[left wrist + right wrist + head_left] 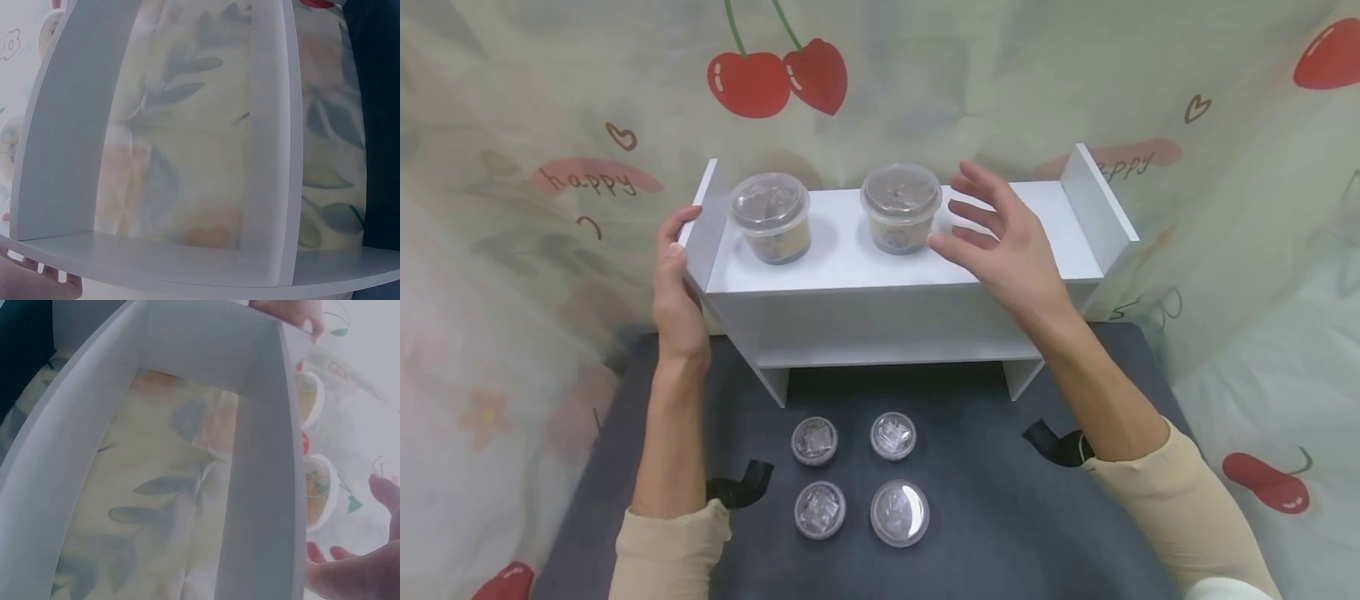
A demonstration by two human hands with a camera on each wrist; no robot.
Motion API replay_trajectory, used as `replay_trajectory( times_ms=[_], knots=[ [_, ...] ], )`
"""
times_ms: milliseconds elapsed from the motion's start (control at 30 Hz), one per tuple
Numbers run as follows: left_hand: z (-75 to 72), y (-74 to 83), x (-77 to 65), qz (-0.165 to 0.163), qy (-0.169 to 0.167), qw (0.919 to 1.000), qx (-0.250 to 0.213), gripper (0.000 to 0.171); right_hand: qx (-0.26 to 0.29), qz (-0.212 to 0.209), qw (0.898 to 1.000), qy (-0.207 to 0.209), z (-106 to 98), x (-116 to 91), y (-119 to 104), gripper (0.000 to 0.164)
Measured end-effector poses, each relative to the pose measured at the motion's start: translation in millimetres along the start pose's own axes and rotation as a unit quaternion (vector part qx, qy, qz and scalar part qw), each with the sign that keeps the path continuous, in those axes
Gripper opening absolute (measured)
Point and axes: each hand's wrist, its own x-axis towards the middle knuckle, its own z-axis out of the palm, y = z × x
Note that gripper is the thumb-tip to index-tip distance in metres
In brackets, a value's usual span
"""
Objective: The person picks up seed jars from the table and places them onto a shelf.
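A white two-tier shelf point(887, 323) stands on the dark table. My left hand point(679, 287) grips its left side panel, fingers over the edge; the left wrist view shows the same fingertips point(59, 281) at the panel. On the top board sit two lidded clear plastic tubs with pale contents, a left tub point(771, 218) and a right tub point(901, 208). Just right of the right tub, my right hand point(1003, 237) is held with fingers apart and thumb toward it, holding nothing. Whether the thumb touches that tub I cannot tell.
Several smaller lidded round tubs lie on the dark table point(985, 500) before the shelf, among them a front-right tub point(899, 513) and a back-left tub point(814, 441). Black straps hang at both wrists. A patterned cloth point(962, 83) hangs behind and at the sides.
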Motion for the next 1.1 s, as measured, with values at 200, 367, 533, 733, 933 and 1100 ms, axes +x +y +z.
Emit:
replay_trajectory(
  times_ms=[200,367,533,733,933,1100],
  knots=[
    [1.5,1.0,-0.5,-0.009,0.001,1.0000,-0.003,0.045,0.044,-0.040,0.998,0.005,-4.3,-18.4,-3.1,0.068],
    [2.6,2.1,-0.8,-0.012,0.001,0.9999,-0.001,0.046,0.064,-0.077,0.995,-0.005,-6.1,-32.4,-4.6,0.062],
    [2.5,2.2,-0.6,-0.012,0.002,0.9999,-0.005,0.045,0.065,-0.094,0.993,-0.041,-8.2,-43.7,-1.4,0.063],
    [-0.1,0.0,-0.5,-0.010,0.003,1.0000,0.000,0.045,0.050,-0.126,0.987,-0.086,-9.2,-57.8,8.1,0.061],
    [-2.1,-0.9,-0.3,-0.003,-0.003,1.0000,0.005,0.044,0.035,-0.123,0.985,-0.114,-7.7,-72.0,20.6,0.060],
    [0.7,0.1,-0.7,-0.002,-0.007,1.0000,0.004,0.045,0.022,-0.104,0.988,-0.116,-7.5,-85.5,32.7,0.061]
  ],
)
